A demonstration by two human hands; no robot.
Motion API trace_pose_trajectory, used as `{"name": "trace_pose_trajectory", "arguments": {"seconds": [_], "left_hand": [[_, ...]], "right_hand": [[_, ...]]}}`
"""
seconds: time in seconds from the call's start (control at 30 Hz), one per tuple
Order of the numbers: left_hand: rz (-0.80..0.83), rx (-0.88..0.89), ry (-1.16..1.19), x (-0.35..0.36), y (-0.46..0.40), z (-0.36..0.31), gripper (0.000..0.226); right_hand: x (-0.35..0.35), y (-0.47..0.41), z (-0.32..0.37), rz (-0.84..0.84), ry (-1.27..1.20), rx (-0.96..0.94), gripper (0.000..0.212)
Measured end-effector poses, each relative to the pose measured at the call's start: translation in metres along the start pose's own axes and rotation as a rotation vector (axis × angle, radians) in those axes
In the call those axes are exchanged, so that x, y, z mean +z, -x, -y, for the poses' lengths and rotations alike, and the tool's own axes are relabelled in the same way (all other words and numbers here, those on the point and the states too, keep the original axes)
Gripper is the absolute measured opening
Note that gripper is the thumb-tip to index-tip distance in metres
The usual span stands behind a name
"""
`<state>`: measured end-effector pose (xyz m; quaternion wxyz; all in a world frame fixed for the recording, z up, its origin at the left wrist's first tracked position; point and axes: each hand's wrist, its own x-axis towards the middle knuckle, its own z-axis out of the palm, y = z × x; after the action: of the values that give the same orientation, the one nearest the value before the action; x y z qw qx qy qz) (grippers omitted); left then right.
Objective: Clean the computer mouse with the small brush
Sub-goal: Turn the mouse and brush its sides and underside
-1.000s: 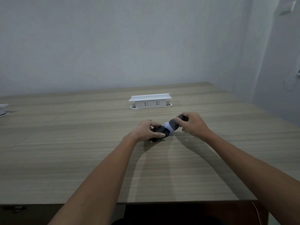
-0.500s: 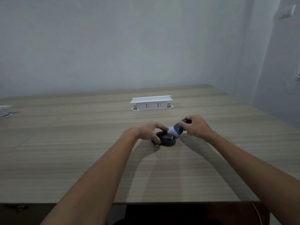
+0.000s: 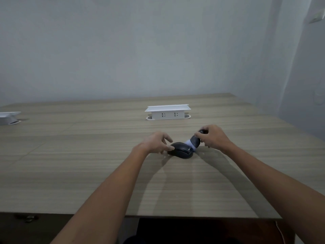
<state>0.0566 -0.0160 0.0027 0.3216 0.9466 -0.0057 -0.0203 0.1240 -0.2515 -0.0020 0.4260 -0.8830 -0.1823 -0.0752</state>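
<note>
A dark computer mouse (image 3: pixel 181 152) lies flat on the wooden table (image 3: pixel 88 164), near its middle. My left hand (image 3: pixel 155 142) rests against the mouse's left end, thumb and fingertips touching it, the other fingers spread. My right hand (image 3: pixel 213 138) grips the small brush (image 3: pixel 194 141) by its dark handle. The brush slopes down to the left, and its pale bristles touch the mouse's right end.
A white pop-up socket box (image 3: pixel 168 112) stands on the table behind the hands. Another white box (image 3: pixel 8 117) sits at the far left edge. The table's front edge runs across the bottom, and a wall closes off the back.
The mouse was lifted between both hands a second ago; it now lies on the table. The brush has shifted from over the mouse to its right end.
</note>
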Motion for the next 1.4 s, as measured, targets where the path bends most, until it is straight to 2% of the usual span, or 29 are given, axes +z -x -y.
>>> {"name": "trace_pose_trajectory", "arguments": {"seconds": [0.17,0.47,0.63,0.73,0.87,0.97,1.07,1.2,1.27,1.4], "left_hand": [[-0.008,-0.039,0.11,0.01,-0.001,-0.002,0.028],[-0.031,-0.069,0.172,0.013,-0.011,-0.004,0.038],[-0.029,-0.03,0.162,0.017,-0.009,-0.005,0.041],[-0.004,0.003,0.192,0.019,-0.004,-0.005,0.036],[-0.021,-0.001,0.227,0.02,-0.001,-0.003,0.038],[-0.041,0.016,0.222,0.023,-0.003,0.0,0.038],[-0.061,0.02,0.219,0.027,-0.007,0.002,0.038],[-0.07,0.002,0.163,0.026,-0.011,0.003,0.042],[-0.061,0.003,0.152,0.025,-0.014,0.003,0.042],[-0.018,0.016,0.156,0.023,-0.016,0.001,0.039]], "right_hand": [[0.001,0.005,0.005,0.031,-0.009,0.002,0.018],[-0.004,0.007,0.013,0.173,-0.046,-0.026,0.022],[-0.005,0.007,0.014,-0.029,-0.031,-0.132,0.022],[0.003,0.013,0.014,0.064,-0.043,-0.166,0.019],[0.002,0.009,0.011,-0.033,0.17,-0.187,0.018],[0.001,0.011,0.013,-0.09,0.116,-0.228,0.015],[0.005,0.015,0.013,0.002,0.021,-0.246,0.016],[0.004,0.011,0.004,-0.077,0.189,-0.214,0.016],[0.002,0.01,0.0,-0.114,0.16,-0.213,0.015],[0.003,0.012,-0.002,-0.039,0.042,-0.194,0.016]]}}
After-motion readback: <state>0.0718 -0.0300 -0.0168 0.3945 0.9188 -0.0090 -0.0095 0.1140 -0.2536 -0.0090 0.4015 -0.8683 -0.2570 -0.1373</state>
